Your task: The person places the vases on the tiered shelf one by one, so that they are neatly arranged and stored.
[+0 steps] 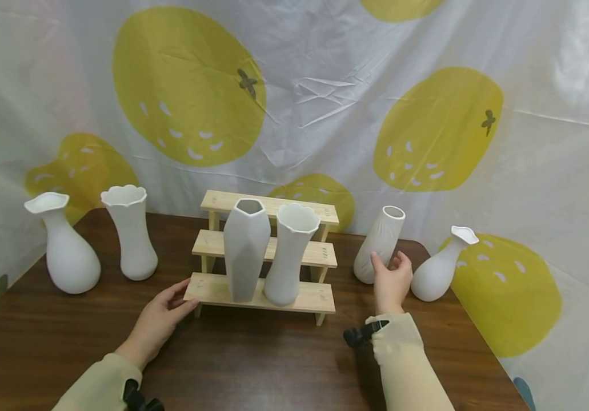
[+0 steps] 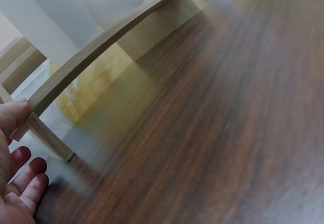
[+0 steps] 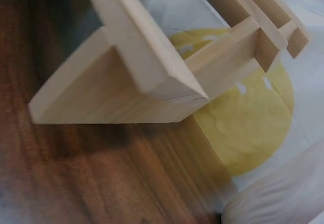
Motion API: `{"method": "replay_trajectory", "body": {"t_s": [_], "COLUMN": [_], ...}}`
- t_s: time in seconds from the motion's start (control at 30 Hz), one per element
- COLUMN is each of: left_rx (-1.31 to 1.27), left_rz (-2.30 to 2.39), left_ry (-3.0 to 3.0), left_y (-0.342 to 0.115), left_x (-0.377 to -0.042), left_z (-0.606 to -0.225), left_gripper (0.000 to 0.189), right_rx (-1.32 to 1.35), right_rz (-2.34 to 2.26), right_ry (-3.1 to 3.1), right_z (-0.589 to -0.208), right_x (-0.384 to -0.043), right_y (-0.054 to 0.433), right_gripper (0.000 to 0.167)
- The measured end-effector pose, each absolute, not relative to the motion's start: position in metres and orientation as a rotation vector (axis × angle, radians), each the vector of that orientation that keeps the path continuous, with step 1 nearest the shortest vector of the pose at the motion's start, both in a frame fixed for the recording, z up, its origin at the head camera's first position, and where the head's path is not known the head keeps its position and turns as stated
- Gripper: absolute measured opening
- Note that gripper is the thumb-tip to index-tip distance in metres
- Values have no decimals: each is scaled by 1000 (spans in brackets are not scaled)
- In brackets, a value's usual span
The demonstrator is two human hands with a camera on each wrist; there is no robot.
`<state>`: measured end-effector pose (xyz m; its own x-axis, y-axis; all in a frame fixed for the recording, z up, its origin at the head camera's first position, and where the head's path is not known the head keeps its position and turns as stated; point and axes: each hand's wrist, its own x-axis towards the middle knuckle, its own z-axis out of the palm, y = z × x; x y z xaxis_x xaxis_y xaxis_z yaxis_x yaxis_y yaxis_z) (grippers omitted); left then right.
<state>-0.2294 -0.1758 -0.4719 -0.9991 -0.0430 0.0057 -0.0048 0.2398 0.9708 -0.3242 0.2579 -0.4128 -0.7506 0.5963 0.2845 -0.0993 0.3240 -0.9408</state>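
One slim white vase (image 1: 379, 245), right of centre in the frame: likely rigid, smooth and breakable; best held mid-body. Right hand (image 1: 393, 282) at its side, grip closure undetermined. Left hand (image 1: 156, 315) pinches the wooden rack (image 1: 320, 253), centre.

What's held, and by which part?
Left hand: the wooden stand, by its bottom step's left end. Right hand: at the ribbed vase, hold unclear.
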Motion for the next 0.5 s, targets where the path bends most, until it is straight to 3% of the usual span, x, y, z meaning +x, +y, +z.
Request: {"method": "replay_trajectory", "body": {"t_s": [0.5], "left_rx": [40], "left_rz": [-1906], "left_ry": [-2451], "left_y": [-176], "left_x": [-229], "left_z": [-472], "left_gripper": [74], "right_rx": [-503], "right_rz": [1464], "right_ry": [-1997], "right_z": [-406], "right_x": [-341], "right_y": [252], "right_gripper": [70]}}
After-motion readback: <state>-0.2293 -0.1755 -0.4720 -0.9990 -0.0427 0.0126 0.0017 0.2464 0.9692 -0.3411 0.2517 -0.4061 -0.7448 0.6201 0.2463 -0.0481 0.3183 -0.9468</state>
